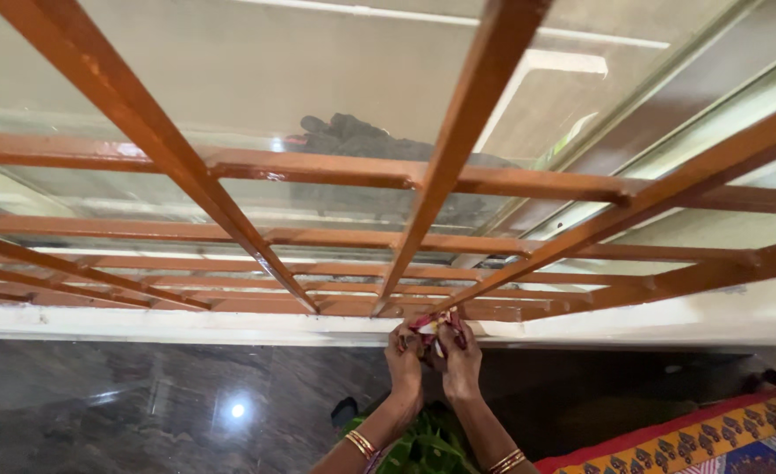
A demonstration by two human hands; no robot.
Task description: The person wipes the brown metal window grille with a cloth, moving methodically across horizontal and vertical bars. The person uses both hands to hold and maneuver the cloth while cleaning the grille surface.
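Head view: both hands, left (pixel 403 354) and right (pixel 461 360), closed on a cloth (pixel 432 329) at the grille's (pixel 335 303) bottom edge.

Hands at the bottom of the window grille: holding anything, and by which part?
Both the left hand and right hand pinch a small red-and-white cloth bunched between their fingers, against the lowest bar of the orange grille. Which part cannot be told.

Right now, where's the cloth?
Head view, bottom centre: the cloth is bunched between the left hand and right hand, pressed against the bottom rail of the orange window grille.
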